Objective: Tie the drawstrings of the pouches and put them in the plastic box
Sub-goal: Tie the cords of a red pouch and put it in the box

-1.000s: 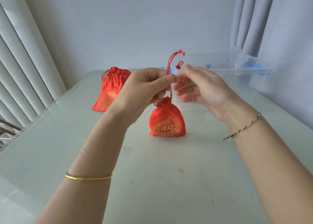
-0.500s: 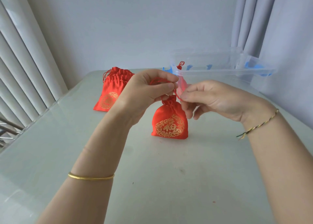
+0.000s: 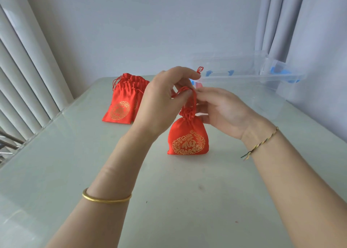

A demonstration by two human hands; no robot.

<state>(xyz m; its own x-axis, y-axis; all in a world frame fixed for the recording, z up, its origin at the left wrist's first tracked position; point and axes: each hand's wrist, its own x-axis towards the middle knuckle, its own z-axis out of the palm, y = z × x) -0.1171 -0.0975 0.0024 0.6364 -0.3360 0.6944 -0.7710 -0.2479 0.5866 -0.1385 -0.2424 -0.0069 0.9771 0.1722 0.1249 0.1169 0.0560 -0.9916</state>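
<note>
Centrally, near the middle of a pale, glossy desk (image 3: 169, 210), a small red satin drawstring pouch with a round gold emblem (image 3: 187, 140) stood upright, its neck gathered tight. A thin red drawstring cord (image 3: 185, 89) rose from that neck in a loop between two bare hands.

The person's left hand (image 3: 165, 99), coming in from the near left, had its fingers curled and pinched the cord just above the pouch. The right hand (image 3: 223, 112), coming in from the near right, met it there, and its thumb and fingertips pinched the same loop on the right side. A knotted red cord end (image 3: 200, 70) stuck up behind the left hand's forefinger.

A plain gold bangle (image 3: 106, 198) circled the left forearm, and a thin braided thread bracelet (image 3: 261, 144) circled the right wrist.

Further back on the left, well apart from the held pouch, a small stack of matching red pouches with gold emblems (image 3: 122, 105) lay flat on the desk, their necks ungathered and pointing away. At the far right stood a clear rectangular plastic box (image 3: 244, 78), open at the top, with small blue parts showing through its wall; the pictures did not plainly show any pouch inside it.

White vertical blinds (image 3: 22, 69) ran down the left edge, a grey curtain (image 3: 300, 22) hung at the right, and a plain pale wall (image 3: 150, 31) filled the background.
</note>
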